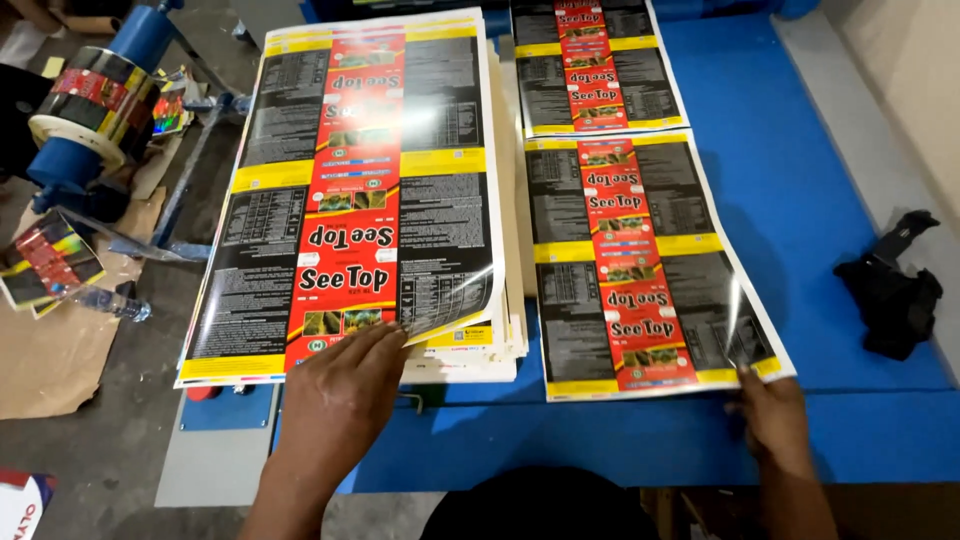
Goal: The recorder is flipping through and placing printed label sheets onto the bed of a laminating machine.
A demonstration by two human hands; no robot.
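Head view, first speaker: Which step is this?

Second: Handling sheets one at a time, I'd say. The left hand (340, 395) lies flat and spread on the near edge of the top sheet (360, 170) of the stack (500, 350), pressing and gripping nothing. The right hand (770, 415) has its fingertips on the near right corner of the single sheet (640, 260), which lies flat on the blue table (800, 200) just beside the stack. I cannot tell whether it pinches that corner or only rests on it.

First: And the material?

Second: Glossy printed paper in red, yellow and black blocks, thin enough that the top sheet's near right corner curls up. Any lift would call for a fingertip under one edge only, because slick sheets cling together.

First: Anything else about?

Second: A second sheet (595, 65) lies farther back, a crumpled black cloth (890, 295) sits at the right, and a shiny roll (90, 100) hangs on a blue spindle at the left.
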